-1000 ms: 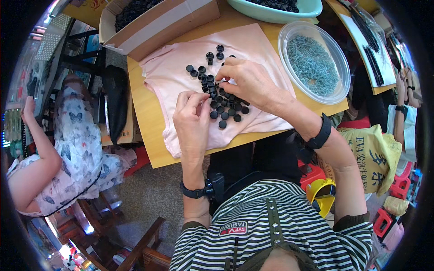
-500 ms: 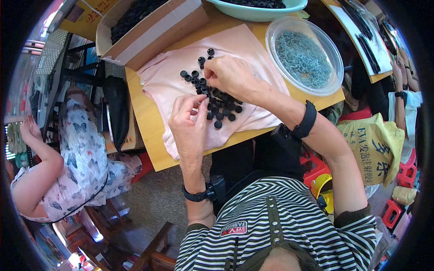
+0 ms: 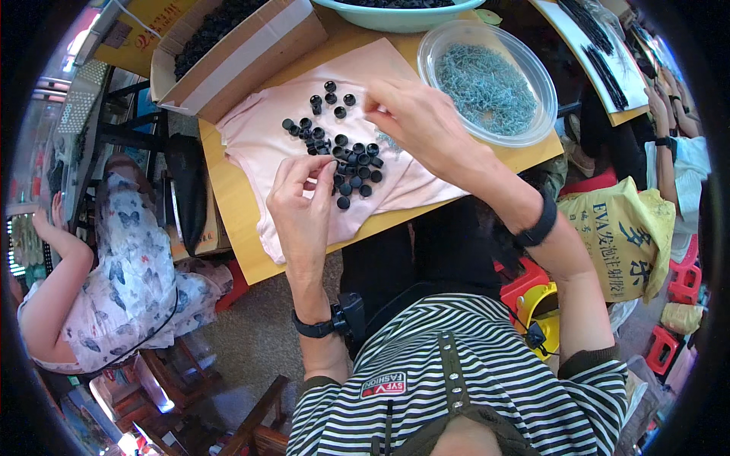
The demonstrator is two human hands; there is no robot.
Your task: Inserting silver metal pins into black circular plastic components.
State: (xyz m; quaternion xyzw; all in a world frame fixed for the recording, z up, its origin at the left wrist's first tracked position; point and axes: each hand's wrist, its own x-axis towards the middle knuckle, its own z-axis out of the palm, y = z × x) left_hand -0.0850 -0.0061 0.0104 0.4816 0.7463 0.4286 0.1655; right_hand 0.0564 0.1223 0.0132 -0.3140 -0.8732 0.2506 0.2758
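- The left hand [image 3: 300, 201] is curled, thumb and forefinger pressed together in a pinch at the near edge of a heap of small black caps [image 3: 351, 161]; whether a cap sits between the fingertips cannot be told.
- The right hand [image 3: 414, 121] hangs over the far side of the same heap, its fingers drawn together toward the thumb; what it pinches, if anything, is too small to see.
- The black caps lie loose on a pale pink cloth [image 3: 266, 125], most bunched between the 2 hands, a few scattered farther out toward the cardboard box.
- The pink cloth is spread on a wooden table [image 3: 228, 197] and droops over its near edge.
- A clear plastic bowl [image 3: 532, 72] holding small grey metal pieces [image 3: 487, 83] stands just right of the cloth, close to the right hand.
- An open cardboard box [image 3: 251, 45] with dark parts inside stands at the far left corner of the table.
- A pale green basin [image 3: 399, 15] sits at the far edge, partly cut off.
- Each wrist carries a dark band, and the person wears a black-and-white striped shirt [image 3: 471, 380].
- Another person in a butterfly-print dress [image 3: 129, 273] sits to the left, well apart from the table work.
- A yellow printed sack [image 3: 620, 228] lies on the right, beside the person's right forearm.
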